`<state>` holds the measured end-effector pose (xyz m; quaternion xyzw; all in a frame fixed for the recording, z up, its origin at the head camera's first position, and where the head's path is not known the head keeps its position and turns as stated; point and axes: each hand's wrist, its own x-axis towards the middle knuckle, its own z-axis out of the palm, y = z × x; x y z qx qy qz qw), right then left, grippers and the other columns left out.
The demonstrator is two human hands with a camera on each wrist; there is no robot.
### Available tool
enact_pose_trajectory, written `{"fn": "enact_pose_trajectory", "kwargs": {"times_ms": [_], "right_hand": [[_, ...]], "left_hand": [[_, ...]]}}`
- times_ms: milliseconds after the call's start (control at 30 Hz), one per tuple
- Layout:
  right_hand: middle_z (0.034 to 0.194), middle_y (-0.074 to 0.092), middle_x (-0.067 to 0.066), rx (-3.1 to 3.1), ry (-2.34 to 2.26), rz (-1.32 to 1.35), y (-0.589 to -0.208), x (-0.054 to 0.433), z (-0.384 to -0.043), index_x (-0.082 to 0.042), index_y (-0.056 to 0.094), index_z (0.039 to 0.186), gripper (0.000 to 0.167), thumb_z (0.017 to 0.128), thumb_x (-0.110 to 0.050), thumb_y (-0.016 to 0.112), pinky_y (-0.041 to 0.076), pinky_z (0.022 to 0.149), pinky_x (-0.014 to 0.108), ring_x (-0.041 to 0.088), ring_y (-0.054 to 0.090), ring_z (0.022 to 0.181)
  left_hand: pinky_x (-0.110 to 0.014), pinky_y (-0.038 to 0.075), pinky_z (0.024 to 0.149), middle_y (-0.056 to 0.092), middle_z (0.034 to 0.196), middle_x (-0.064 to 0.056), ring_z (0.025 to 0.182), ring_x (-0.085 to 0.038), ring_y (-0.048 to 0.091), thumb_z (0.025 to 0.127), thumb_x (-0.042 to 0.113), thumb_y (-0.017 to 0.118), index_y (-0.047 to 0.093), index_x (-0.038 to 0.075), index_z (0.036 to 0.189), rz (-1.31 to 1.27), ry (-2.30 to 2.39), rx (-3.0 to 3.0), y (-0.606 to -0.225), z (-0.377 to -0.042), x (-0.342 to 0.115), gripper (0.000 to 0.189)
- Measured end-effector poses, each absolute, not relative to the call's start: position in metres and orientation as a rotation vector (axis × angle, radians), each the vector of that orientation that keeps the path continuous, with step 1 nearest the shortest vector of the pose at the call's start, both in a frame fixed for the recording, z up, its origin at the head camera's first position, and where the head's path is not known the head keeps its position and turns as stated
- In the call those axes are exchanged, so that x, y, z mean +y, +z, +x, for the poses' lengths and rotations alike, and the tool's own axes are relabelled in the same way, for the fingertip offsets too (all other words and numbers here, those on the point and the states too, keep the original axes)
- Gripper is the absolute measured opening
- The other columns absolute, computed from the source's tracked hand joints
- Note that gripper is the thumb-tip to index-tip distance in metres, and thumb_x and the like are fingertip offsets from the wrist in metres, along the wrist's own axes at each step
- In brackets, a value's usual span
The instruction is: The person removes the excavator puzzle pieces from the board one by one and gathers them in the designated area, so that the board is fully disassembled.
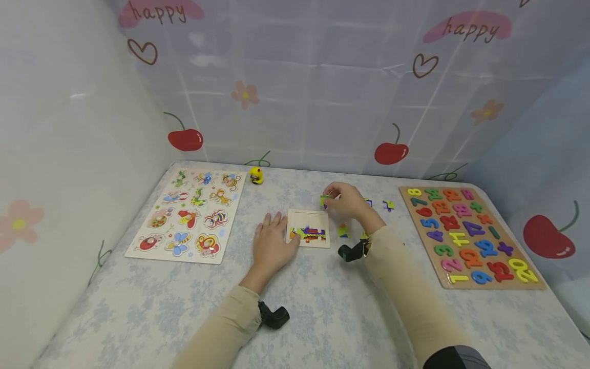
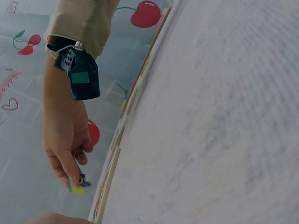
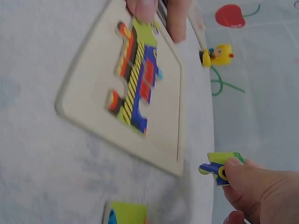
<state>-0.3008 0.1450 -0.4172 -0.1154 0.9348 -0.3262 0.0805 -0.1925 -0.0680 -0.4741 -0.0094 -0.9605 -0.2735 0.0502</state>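
Note:
A small wooden puzzle frame [image 1: 310, 216] lies flat on the table, with several joined pieces [image 3: 138, 77] along one side of it. My left hand [image 1: 274, 246] rests at the frame's left edge, fingers extended; in the right wrist view its fingertips touch the frame and the joined pieces. Between thumb and fingers, my right hand [image 1: 345, 201] pinches a green, yellow and blue puzzle piece [image 3: 220, 167], held up above the frame's far right corner. A loose puzzle piece [image 1: 343, 231] lies right of the frame, partly in view of the right wrist camera.
More loose pieces [image 1: 388, 205] lie behind and right of my right hand. An insect puzzle board [image 1: 230, 225] is on the left, a number board [image 1: 428, 246] on the right. A yellow duck figure [image 1: 256, 175] stands near the back wall.

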Motion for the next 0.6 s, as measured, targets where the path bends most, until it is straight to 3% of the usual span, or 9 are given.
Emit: {"fn": "enact_pose_trajectory", "kwargs": {"times_ms": [300, 600], "right_hand": [[0.116, 0.061, 0.014, 2.831, -0.84, -0.086, -0.424, 0.176, -0.313, -0.01, 0.06, 0.117, 0.022, 0.099, -0.021, 0.061, 0.05, 0.09, 0.042, 0.028, 0.055, 0.102], [0.106, 0.061, 0.011, 2.954, -0.665, -0.065, -0.429, 0.174, -0.318, -0.011, 0.061, 0.115, 0.019, 0.098, -0.02, 0.062, 0.049, 0.08, 0.04, 0.026, 0.055, 0.093]], "left_hand": [[-0.052, 0.016, 0.125, 0.039, 0.158, -0.009, 0.153, -0.033, 0.021, 0.092, 0.047, 0.058, 0.048, 0.011, 0.148, -0.031, -0.832, -2.932, -0.475, -0.193, -0.069, 0.067], [-0.051, 0.016, 0.125, 0.039, 0.158, -0.009, 0.153, -0.032, 0.021, 0.093, 0.048, 0.057, 0.047, 0.011, 0.148, -0.04, -0.828, -2.934, -0.477, -0.193, -0.069, 0.068]]}}
